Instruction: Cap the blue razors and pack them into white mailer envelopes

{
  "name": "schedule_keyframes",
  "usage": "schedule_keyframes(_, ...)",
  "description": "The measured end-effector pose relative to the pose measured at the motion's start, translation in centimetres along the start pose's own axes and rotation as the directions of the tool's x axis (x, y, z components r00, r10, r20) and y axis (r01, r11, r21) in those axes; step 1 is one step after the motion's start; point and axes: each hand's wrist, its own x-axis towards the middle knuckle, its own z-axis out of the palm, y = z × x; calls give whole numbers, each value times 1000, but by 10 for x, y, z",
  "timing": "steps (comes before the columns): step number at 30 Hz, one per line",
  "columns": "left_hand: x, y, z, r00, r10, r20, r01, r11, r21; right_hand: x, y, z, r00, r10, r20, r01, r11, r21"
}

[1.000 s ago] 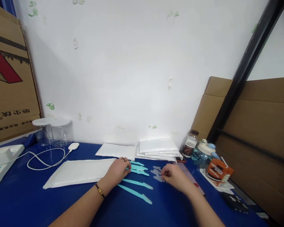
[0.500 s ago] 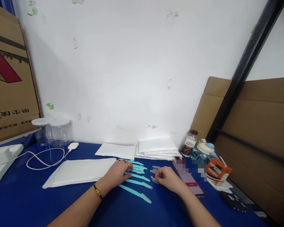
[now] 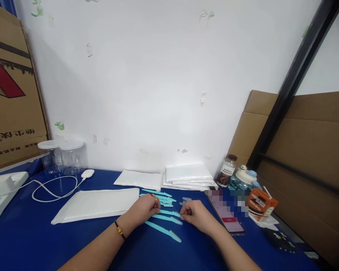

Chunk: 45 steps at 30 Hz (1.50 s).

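Several turquoise eyebrow razors [image 3: 165, 229] lie side by side on the blue table, blades toward the right. My left hand [image 3: 144, 207] is closed, its thumb and fingers pinching the handle of one razor [image 3: 169, 213] in the row. My right hand [image 3: 194, 214] is also closed, fingertips together at that razor's blade end. The small clear cap in its grip is mostly hidden by the fingers. Beyond my right fingertips, a few loose clear blade caps [image 3: 185, 200] rest on the table, partly covered by the hand.
A white padded mailer [image 3: 93, 206] lies left, with more white packets [image 3: 188, 174] along the wall. To the right are a phone [image 3: 228, 216], a brown-capped bottle [image 3: 226, 171], a teal water bottle [image 3: 241, 180] and an orange carton [image 3: 260, 203]. Clear jars [image 3: 72, 158] and a white cable [image 3: 53, 195] stand left.
My left fingers have drawn together on one razor's handle. My right hand has moved slightly left, from beside the loose caps to that razor's blade end.
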Motion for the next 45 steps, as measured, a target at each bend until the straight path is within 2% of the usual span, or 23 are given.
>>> schedule_keyframes(5, -2, 4, 0, 998, 3, 70, 3, 997, -79, 0, -6, 5, 997, -73, -6, 72, 996, -46)
schedule_keyframes(8, -5, 9, -2, 991, 40, 126, -27, 994, -107, -2, -9, 2, 996, -82, 33, 83, 996, -27)
schedule_keyframes(10, -6, 9, -3, 994, 59, 87, -52, 995, -83, -4, -8, -7, 998, -63, 21, 64, 998, -14)
schedule_keyframes(14, -6, 3, -5, 998, 38, -59, -36, 999, 35, -7, 4, -38, 986, 22, -167, -43, 991, -126)
schedule_keyframes(16, -5, 0, -7, 997, 42, -65, -35, 994, 101, -9, 12, -49, 982, 83, -171, -110, 982, -154)
schedule_keyframes(18, -3, -2, -8, 996, 51, -67, -41, 989, 144, -11, 16, -52, 986, 108, -126, -127, 979, -158)
schedule_keyframes(24, 0, -1, -8, 998, 21, -61, -10, 986, 168, -8, 8, -29, 999, 16, -44, -26, 968, -248)
schedule_keyframes(30, 2, -3, -1, 993, 92, -73, -80, 984, 157, -1, 1, -12, 992, -115, -45, 97, 950, -297)
schedule_keyframes(35, 5, -3, 7, 988, 131, -86, -121, 986, 116, 4, 0, -5, 985, -148, -86, 122, 959, -255)
schedule_keyframes(45, 7, 1, 10, 989, 130, -77, -124, 989, 76, 8, -8, -2, 981, -190, -41, 170, 941, -292)
